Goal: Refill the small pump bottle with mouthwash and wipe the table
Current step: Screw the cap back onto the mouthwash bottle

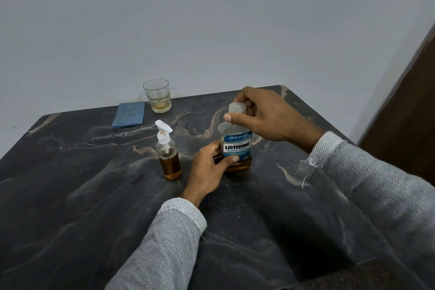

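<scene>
Nearest to me, my two grey knit sleeves are reaching in over the near part of the dark marble bench (70, 195), the left from the bottom centre, the right from the lower right corner. The bench surface under and left of the left sleeve is lying bare, a wide stretch running out to the left edge.

My left hand (207, 172) is wrapping around the lower body of the Listerine Cool Mint mouthwash bottle (237, 148), thumb pressing across the front below the label, steadying it upright on the bench. A shallow layer of amber liquid is showing at its base. My right hand (261, 115) is coming over from the right and closing its fingers on the cap (236, 107) at the top of that bottle, thumb at the front; both hands are clamping on the same bottle, one low, one high.

Just to the left of my left hand, apart from it, the small pump bottle (167, 155) is standing upright with its white pump head on, amber liquid filling it to more than half.

Farther back, near the far edge, a folded blue cloth (128, 114) is lying flat, and just right of it a clear drinking glass (157, 96) is standing with a little pale liquid in the bottom. The far right corner is sitting close to the wall.
</scene>
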`<state>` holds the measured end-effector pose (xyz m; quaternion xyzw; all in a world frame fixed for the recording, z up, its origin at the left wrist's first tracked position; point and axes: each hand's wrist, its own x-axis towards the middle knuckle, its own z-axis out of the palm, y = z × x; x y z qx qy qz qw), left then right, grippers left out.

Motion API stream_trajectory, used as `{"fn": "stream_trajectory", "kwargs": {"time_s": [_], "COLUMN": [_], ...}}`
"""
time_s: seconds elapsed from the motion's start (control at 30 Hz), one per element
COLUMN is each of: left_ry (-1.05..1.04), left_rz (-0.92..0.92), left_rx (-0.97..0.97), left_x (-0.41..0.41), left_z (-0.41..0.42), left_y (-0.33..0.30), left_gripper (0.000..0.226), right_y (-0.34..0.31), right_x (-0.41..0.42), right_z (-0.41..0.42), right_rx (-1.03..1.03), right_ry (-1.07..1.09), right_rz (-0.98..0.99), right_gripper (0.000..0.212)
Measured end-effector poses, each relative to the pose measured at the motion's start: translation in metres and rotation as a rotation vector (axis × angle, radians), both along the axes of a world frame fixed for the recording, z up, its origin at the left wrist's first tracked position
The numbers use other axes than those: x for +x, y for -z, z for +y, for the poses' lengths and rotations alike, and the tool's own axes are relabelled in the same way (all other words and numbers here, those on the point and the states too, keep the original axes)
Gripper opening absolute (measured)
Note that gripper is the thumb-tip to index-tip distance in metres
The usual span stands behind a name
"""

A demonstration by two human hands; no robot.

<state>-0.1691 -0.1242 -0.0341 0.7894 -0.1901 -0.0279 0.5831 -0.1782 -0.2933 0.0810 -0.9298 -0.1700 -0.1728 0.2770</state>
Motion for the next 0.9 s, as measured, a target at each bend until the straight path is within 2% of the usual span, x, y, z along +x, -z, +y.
{"fn": "stream_trajectory", "kwargs": {"time_s": [0.13,0.3,0.4,0.6,0.8,0.9], "left_ry": [0.006,0.014,0.001,-0.019,0.013,-0.001], "left_rz": [-0.006,-0.004,-0.010,-0.037,-0.016,-0.013], "left_rx": [0.005,-0.004,-0.011,-0.012,-0.020,-0.012], "left_x": [0.001,0.002,0.002,0.000,0.001,0.001], "left_z": [0.001,0.002,0.001,-0.001,0.003,0.002], "left_y": [0.000,0.003,0.004,0.003,0.002,0.003], "left_gripper": [0.033,0.037,0.035,0.036,0.038,0.040], "right_y": [0.007,-0.006,-0.002,0.012,0.003,0.006], "right_x": [-0.003,-0.001,-0.002,-0.007,-0.008,-0.007], "right_z": [0.003,-0.007,-0.004,0.007,0.000,0.001], "right_rx": [0.023,-0.009,-0.029,-0.053,-0.006,-0.016], "right_ry": [0.037,-0.116,-0.069,0.064,-0.049,-0.030], "right_rz": [-0.039,0.100,0.039,-0.121,0.005,-0.008], "right_gripper": [0.034,0.034,0.030,0.035,0.031,0.031]}}
